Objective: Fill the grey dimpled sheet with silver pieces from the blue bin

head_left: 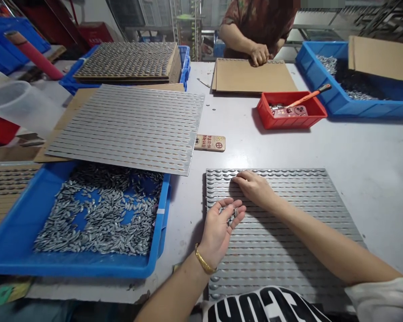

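Note:
A grey slotted metal plate [322,210] lies flat before me on the white table. Small leaf-shaped metal pieces [289,172] fill its top row, and more line its left edge. My left hand [221,226], with a gold bracelet [204,260] at the wrist, is palm up over the plate's left side, its curled fingers cupping a small heap of the same metal pieces [232,215]. Just above it my right hand [257,190] is closed, thumb and fingertips pinched at the second row on a small metal piece that they mostly hide.
To the left is a blue bin [154,250] of loose pieces, partly covered by another slotted plate [127,129]. A phone [211,143] lies beside that plate. A red tray [289,123] and a blue bin [366,107] stand right. Across the table, a co-worker's hand [260,54] rests on cardboard [251,78].

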Action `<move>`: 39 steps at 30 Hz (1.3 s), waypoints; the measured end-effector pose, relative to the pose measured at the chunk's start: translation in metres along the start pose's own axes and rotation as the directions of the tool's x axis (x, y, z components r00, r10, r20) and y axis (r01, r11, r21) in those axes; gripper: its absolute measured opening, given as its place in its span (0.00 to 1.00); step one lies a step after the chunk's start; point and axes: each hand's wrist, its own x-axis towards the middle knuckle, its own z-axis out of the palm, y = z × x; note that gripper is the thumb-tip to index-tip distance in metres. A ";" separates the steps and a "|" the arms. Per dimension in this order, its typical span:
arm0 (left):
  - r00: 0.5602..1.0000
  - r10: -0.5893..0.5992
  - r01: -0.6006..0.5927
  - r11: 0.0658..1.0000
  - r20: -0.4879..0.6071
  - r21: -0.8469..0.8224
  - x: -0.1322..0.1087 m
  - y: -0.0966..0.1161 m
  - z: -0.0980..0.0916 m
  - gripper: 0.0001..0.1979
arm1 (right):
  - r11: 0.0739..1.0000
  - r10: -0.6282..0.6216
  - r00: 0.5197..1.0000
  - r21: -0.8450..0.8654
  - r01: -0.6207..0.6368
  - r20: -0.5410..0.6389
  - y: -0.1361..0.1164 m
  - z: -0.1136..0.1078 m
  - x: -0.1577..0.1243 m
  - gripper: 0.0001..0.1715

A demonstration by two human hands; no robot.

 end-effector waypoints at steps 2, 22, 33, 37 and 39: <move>1.000 -0.017 0.017 0.999 0.001 -0.030 0.000 0.001 0.001 0.07 | 1.000 0.002 1.000 0.013 -0.002 0.013 0.001 -0.001 0.000 0.16; 0.997 -0.054 0.045 0.987 -0.055 -0.152 0.004 0.000 0.009 0.10 | 0.865 -0.029 0.996 0.502 -0.016 0.082 -0.051 -0.051 -0.020 0.16; 0.990 -0.137 0.132 0.978 -0.022 -0.164 -0.004 -0.003 0.012 0.07 | 0.813 0.317 0.948 0.515 -0.273 0.001 0.001 -0.046 -0.021 0.08; 0.991 -0.134 0.130 0.979 -0.017 -0.155 -0.008 -0.010 0.015 0.09 | 0.890 0.267 0.963 0.394 -0.230 -0.040 0.013 -0.019 -0.011 0.09; 0.994 -0.106 0.103 0.983 -0.010 -0.150 -0.009 -0.012 0.016 0.09 | 0.926 0.226 0.973 0.318 -0.202 -0.038 0.013 -0.012 -0.007 0.10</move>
